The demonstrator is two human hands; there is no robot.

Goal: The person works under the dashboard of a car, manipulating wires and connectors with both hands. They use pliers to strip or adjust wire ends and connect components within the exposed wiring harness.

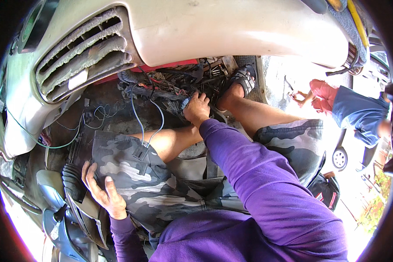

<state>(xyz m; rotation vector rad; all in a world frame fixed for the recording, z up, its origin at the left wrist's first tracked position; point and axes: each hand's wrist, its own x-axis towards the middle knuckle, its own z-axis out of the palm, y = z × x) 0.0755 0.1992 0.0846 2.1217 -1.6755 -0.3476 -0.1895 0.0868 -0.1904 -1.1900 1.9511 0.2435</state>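
Observation:
My right hand [197, 109] reaches forward beneath the dashboard, its fingers curled down among dark wiring and parts [172, 94]. What those fingers grip is hidden; a small bluish piece [185, 103] shows beside them. My left hand [104, 192] hovers by my left thigh, near the black ribbed gear lever boot [72, 178]. Its fingers are apart and hold nothing. Pale blue wires [137, 114] loop down from the wiring to a small dark connector [140, 152] lying on my camouflage shorts.
A cream dashboard panel [231, 28] with a dusty air vent [89, 50] hangs overhead. Thin loose wires [101, 112] trail at the left, with a green wire [52, 146] below. My sandalled foot [244, 81] rests near the doorway. Outside, a person in blue [356, 111] bends over.

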